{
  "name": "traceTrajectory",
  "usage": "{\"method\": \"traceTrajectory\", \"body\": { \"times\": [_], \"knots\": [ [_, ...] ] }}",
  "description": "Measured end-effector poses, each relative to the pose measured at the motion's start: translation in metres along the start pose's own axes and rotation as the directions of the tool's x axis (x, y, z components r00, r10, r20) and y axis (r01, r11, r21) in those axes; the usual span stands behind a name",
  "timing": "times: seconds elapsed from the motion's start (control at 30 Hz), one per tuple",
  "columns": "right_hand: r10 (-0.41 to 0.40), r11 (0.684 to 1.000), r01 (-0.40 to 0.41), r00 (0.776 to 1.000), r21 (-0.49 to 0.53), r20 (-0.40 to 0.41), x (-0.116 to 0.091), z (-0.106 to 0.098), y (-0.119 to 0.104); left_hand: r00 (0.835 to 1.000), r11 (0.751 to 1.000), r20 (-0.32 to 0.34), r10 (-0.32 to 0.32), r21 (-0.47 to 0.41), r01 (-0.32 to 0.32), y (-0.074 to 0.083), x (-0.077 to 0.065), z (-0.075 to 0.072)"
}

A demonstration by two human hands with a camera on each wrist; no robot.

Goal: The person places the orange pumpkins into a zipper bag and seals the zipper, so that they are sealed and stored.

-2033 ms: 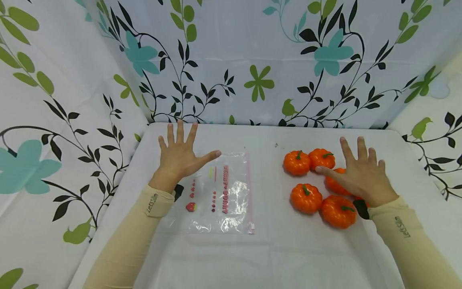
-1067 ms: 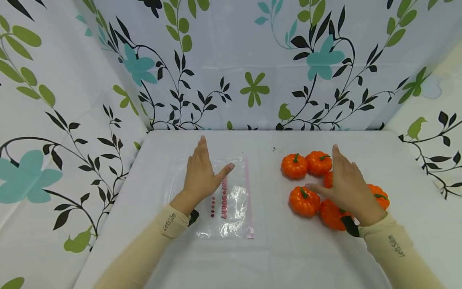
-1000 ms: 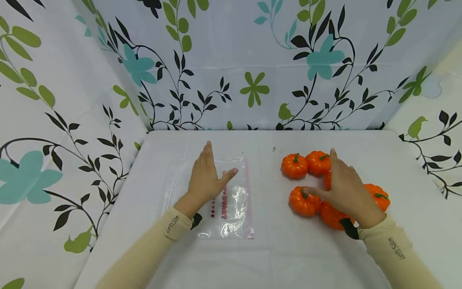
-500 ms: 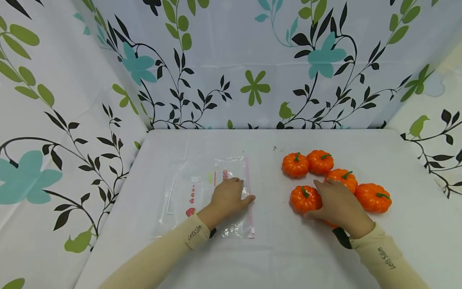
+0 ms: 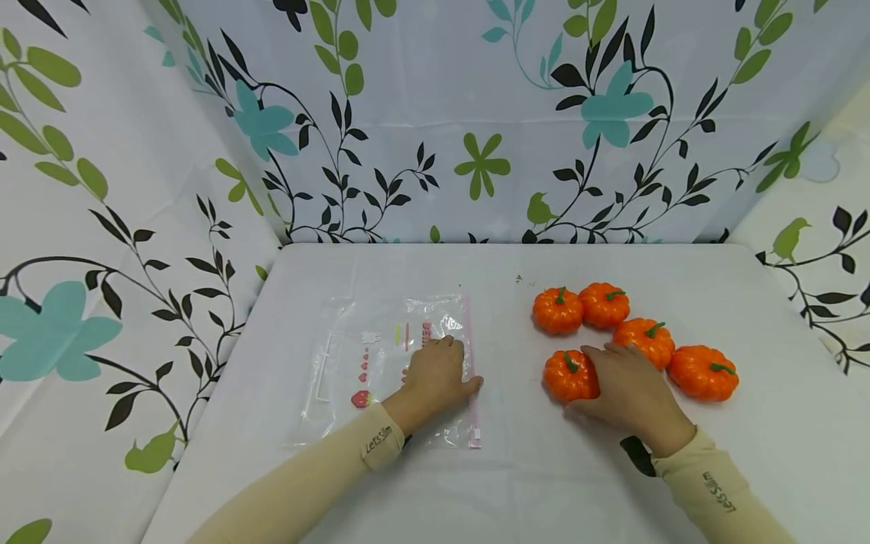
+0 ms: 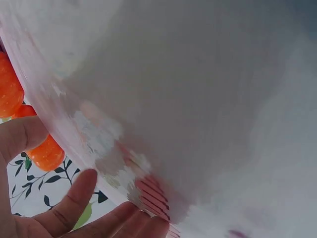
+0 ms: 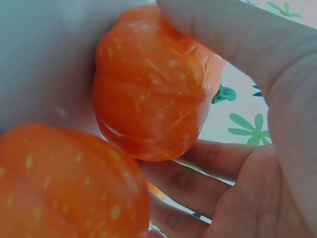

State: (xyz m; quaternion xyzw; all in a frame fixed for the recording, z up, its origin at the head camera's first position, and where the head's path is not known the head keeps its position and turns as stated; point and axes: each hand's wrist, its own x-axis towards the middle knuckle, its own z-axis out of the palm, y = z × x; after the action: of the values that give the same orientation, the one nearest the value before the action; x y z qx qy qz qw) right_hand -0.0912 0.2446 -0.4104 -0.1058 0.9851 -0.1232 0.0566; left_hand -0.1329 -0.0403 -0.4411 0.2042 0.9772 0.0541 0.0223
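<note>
My right hand (image 5: 632, 393) is around the right side of the front left orange toy pumpkin (image 5: 567, 376), thumb in front and fingers behind. In the right wrist view this pumpkin (image 7: 148, 89) lies between thumb and fingers, its green stem facing away. A second pumpkin (image 7: 69, 188) is close beside it; the hand hides it in the head view. My left hand (image 5: 435, 378) rests on a clear zip bag (image 5: 381, 423) with a pink zip edge and red print. In the left wrist view the fingertips (image 6: 124, 213) touch the bag and the thumb is spread apart.
Several more orange pumpkins (image 5: 557, 310) stand on the right of the white-covered table (image 5: 544, 491). A leaf-patterned curtain (image 5: 421, 75) hangs behind the table and along its sides.
Both hands, first spread in the air, came down: the left moved right and nearer onto the bag, the right dropped among the pumpkins and closed around one, which shifted slightly left.
</note>
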Motion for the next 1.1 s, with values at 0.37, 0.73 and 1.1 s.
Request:
{"method": "traceTrajectory", "body": {
  "times": [0.37, 0.73, 1.1],
  "knots": [
    [-0.061, 0.992, 0.062, 0.998, 0.111, -0.004, 0.003, 0.003, -0.017, 0.996, 1.000, -0.084, 0.022, 0.016, -0.021, -0.001, -0.001, 0.003],
    [-0.063, 0.950, 0.084, 0.995, 0.299, -0.078, 0.025, 0.013, -0.056, 0.971, 0.997, -0.228, 0.065, -0.018, -0.071, -0.002, -0.001, -0.010],
    [0.072, 0.856, -0.012, 0.993, 0.517, -0.096, 0.042, 0.018, -0.084, 0.973, 0.989, -0.228, 0.023, -0.135, -0.055, -0.002, -0.012, -0.017]
  ]
}}
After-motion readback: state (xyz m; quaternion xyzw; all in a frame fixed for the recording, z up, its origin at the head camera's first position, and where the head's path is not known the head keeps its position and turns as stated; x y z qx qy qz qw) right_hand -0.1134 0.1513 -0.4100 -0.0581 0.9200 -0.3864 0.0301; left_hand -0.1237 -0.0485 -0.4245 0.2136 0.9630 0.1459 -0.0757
